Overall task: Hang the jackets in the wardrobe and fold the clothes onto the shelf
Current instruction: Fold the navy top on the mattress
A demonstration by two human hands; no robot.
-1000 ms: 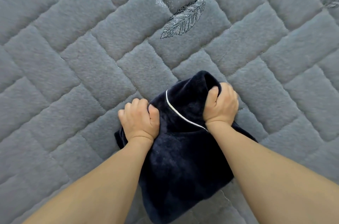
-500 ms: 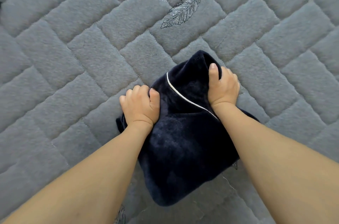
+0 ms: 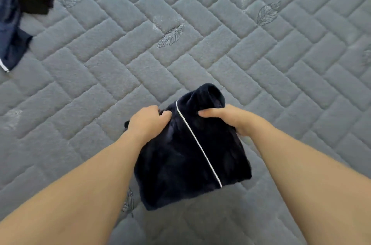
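A folded dark navy plush garment (image 3: 186, 164) with a thin white piping line hangs lifted off the grey quilted bed cover (image 3: 261, 64). My left hand (image 3: 147, 122) grips its upper left edge, fingers curled into the fabric. On the upper right edge my right hand (image 3: 224, 118) holds the fold with the thumb on top and the fingers underneath. The bundle's top end sticks up in a rolled lump between the two hands.
A heap of loose clothes (image 3: 18, 9) lies at the far left top corner: navy cloth with a white trim, black pieces and a floral patterned piece. The quilted cover with leaf embroidery (image 3: 170, 36) fills the rest of the view.
Both hands have lifted the folded navy garment off the cover and drawn it nearer to me. The view has pulled back, and the heap of clothes at the top left now shows.
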